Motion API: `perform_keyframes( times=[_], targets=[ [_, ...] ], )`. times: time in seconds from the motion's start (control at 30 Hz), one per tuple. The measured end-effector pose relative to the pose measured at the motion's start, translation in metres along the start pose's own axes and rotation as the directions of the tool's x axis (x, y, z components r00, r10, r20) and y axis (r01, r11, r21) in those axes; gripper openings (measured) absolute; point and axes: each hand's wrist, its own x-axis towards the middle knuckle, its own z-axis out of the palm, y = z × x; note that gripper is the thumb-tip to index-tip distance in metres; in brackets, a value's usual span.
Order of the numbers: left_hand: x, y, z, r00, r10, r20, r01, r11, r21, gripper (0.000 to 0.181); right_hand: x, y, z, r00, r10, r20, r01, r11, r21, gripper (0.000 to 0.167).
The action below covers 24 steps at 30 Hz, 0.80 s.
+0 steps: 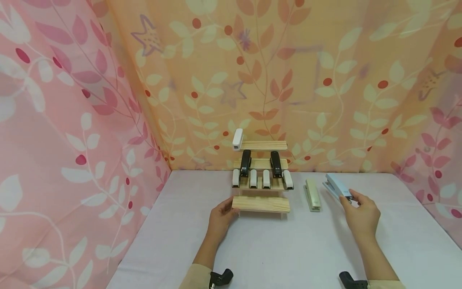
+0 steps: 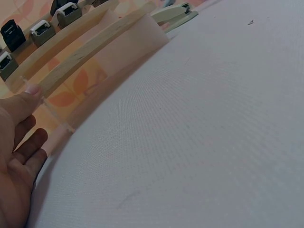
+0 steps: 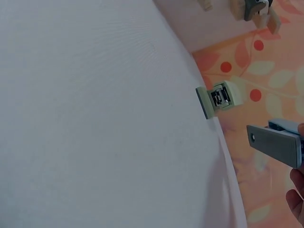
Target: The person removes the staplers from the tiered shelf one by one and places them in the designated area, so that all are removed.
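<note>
A stepped wooden rack [image 1: 261, 204] stands on the table, with pale plank tiers. My left hand [image 1: 221, 218] holds the left end of its lowest plank, the thumb [image 2: 32, 89] against the wood. That plank carries nothing. Small white staplers [image 1: 266, 179], several in a row, sit on the tier above; two black staplers [image 1: 276, 164] stand behind them, and one white stapler [image 1: 238, 139] is at the top tier's left end. My right hand [image 1: 362, 216] pinches the rear of a light blue stapler [image 1: 338, 186], raised above the table. A pale green stapler [image 1: 312, 195] lies between rack and right hand.
The table [image 1: 288, 249] has a white cloth over it. An orange floral curtain [image 1: 223, 80] hangs behind the rack, and a pink floral curtain [image 1: 72, 140] hangs along the left. Dark wrist mounts [image 1: 221, 277] are on both forearms.
</note>
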Motion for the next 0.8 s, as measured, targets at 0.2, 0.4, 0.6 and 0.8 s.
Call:
perform_keyframes(
  times=[0.2, 0.4, 0.6, 0.8],
  targets=[
    [0.001, -0.001, -0.001, 1.000, -0.005, 0.002, 0.005, 1.000, 0.024, 0.059, 0.000, 0.004, 0.004, 0.999, 0.014, 0.038, -0.014, 1.000, -0.011, 0.045],
    [0.000, 0.000, -0.001, 1.000, 0.012, 0.001, -0.012, 1.000, 0.005, 0.058, 0.001, 0.008, 0.007, 0.993, 0.067, 0.099, -0.064, 0.997, -0.041, 0.046],
    [-0.001, 0.001, -0.001, 1.000, 0.007, 0.001, -0.007, 1.000, -0.005, 0.058, 0.002, 0.011, 0.010, 0.978, 0.127, 0.164, -0.118, 0.991, -0.064, 0.048],
    [0.001, -0.001, -0.002, 1.000, -0.005, 0.003, 0.005, 1.000, 0.008, 0.059, 0.001, 0.012, 0.012, 0.973, 0.128, 0.191, -0.115, 0.990, -0.077, 0.049]
  ],
)
